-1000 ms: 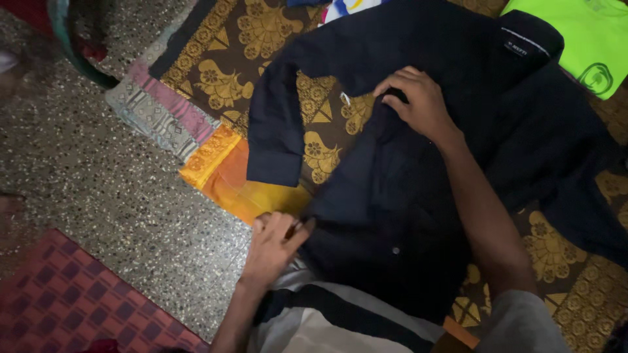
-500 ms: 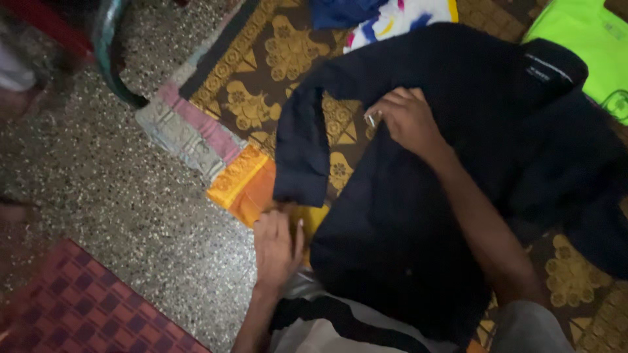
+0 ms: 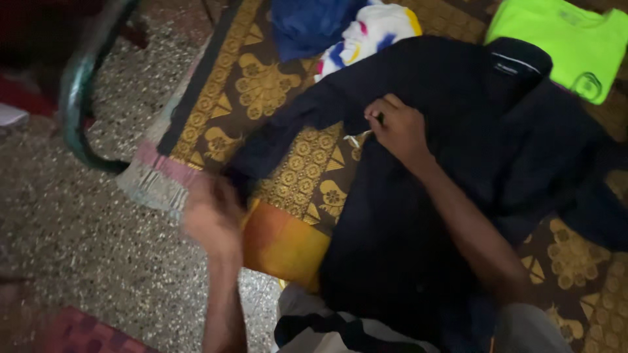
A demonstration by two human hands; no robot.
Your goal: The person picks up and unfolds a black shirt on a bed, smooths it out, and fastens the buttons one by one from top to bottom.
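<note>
Since a second ago the left hand (image 3: pixel 212 216) has swung from the hem toward the sleeve cuff, blurred, so its grip cannot be told. Beyond it the right hand (image 3: pixel 399 127) pinches the front edge of the dark navy shirt (image 3: pixel 418 216), spread flat and limp on the patterned brown-and-gold cloth (image 3: pixel 261 85) with only folding begun, sleeves still out. Farther off lie a soft lime-green T-shirt (image 3: pixel 562 39) and a crumpled blue-and-white garment (image 3: pixel 340 26).

navy shirt (image 3: pixel 418 216), lime-green tee (image 3: pixel 562 39), brown mat (image 3: pixel 261 85) — gold motifs
</note>
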